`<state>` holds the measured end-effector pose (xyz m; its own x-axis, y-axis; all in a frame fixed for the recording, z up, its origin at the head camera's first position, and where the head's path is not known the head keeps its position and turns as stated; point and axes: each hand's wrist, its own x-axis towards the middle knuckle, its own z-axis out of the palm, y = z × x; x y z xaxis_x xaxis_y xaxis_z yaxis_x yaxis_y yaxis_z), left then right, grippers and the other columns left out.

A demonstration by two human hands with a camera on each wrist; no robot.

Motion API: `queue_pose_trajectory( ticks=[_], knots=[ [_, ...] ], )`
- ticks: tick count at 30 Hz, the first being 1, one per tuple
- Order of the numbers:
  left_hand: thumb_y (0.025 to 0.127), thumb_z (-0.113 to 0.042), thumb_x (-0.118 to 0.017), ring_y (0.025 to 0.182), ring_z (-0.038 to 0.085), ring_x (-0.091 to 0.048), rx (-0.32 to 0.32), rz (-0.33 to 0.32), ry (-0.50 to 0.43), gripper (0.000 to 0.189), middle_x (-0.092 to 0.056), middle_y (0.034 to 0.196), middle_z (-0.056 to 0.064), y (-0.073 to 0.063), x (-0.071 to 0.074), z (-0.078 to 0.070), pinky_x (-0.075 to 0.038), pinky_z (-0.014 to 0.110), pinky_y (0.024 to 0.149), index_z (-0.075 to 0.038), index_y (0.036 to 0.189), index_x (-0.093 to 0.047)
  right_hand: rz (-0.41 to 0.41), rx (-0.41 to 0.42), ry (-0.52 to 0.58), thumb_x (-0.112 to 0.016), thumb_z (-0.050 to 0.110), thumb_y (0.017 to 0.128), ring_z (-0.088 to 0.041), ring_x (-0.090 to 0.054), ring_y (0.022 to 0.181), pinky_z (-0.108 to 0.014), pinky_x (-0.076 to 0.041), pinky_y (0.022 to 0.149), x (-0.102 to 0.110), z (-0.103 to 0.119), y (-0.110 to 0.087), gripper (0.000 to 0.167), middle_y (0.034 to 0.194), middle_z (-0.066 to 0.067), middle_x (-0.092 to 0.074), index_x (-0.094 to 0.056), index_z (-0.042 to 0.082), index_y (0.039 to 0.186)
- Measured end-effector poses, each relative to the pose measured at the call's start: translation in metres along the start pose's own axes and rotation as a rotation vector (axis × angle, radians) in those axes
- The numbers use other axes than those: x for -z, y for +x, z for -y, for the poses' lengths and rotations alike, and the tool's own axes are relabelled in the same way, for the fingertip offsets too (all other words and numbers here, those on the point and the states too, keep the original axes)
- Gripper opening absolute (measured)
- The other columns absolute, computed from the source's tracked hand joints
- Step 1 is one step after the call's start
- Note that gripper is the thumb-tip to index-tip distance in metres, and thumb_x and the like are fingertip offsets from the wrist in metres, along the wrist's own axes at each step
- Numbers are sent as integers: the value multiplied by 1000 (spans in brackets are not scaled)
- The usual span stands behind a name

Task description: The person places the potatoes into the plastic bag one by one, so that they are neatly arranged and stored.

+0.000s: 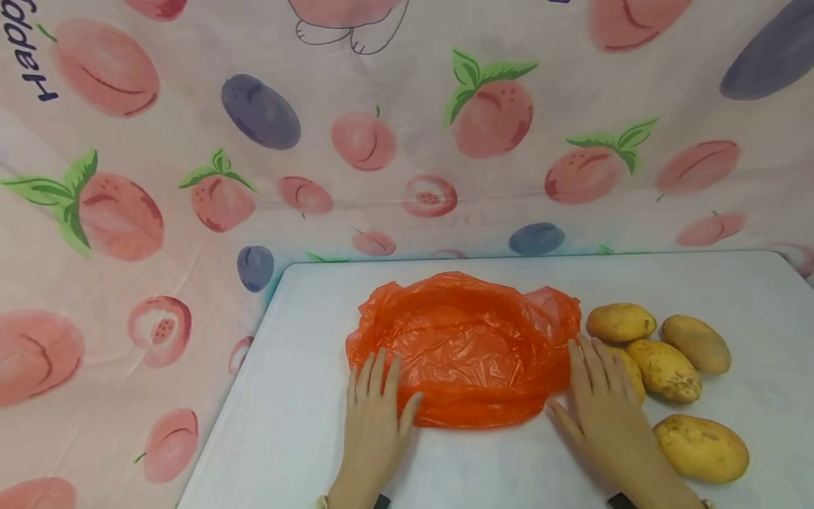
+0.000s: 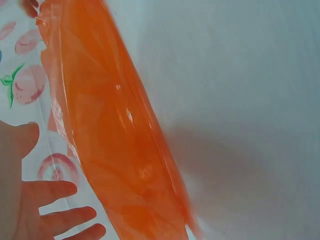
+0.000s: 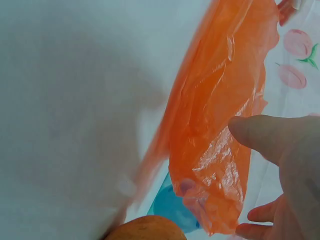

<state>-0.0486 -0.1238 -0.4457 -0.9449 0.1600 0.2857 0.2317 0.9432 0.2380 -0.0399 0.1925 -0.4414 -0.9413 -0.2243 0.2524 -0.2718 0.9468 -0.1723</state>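
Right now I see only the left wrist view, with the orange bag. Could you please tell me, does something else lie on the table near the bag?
Observer: Yes, the head view shows five potatoes, all to the right of the orange bag.

Operator: Thank you. Before I continue, is every potato fully visible to you?

Observer: No, the right hand partly hides one potato from the head camera.

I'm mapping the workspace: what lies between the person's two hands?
The head view shows the orange bag between the left hand and right hand, with white tabletop on its near side.
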Motion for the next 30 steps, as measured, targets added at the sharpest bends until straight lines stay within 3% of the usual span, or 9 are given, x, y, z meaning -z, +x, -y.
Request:
queue_pose_trajectory(
  ticks=[12, 19, 30],
  knots=[
    [95, -44, -62, 139, 37, -36, 61, -2, -2, 69, -40, 153, 18, 11, 4, 11, -27, 55, 117, -4, 147, -43, 19, -42, 21, -68, 37, 90, -46, -14, 146, -48, 9, 123, 3, -10, 2, 99, 160, -29, -14, -7, -5, 156],
    [93, -39, -67, 134, 36, -38, 83, -47, -18, 69, -42, 150, 18, 16, 4, 19, -32, 54, 114, -4, 148, -43, 48, -81, 33, -70, 36, 89, -49, -19, 142, -56, 2, 122, 3, -15, 4, 99, 159, -31, -16, -7, -3, 156],
    [92, -31, -70, 133, 37, -41, 105, -90, -55, 68, -41, 150, 20, 23, 3, 34, -36, 54, 112, -1, 147, -42, 70, -104, 12, -71, 34, 87, -50, -19, 141, -56, 4, 122, -2, -20, 5, 97, 157, -32, -19, -14, -7, 154]
  ],
)
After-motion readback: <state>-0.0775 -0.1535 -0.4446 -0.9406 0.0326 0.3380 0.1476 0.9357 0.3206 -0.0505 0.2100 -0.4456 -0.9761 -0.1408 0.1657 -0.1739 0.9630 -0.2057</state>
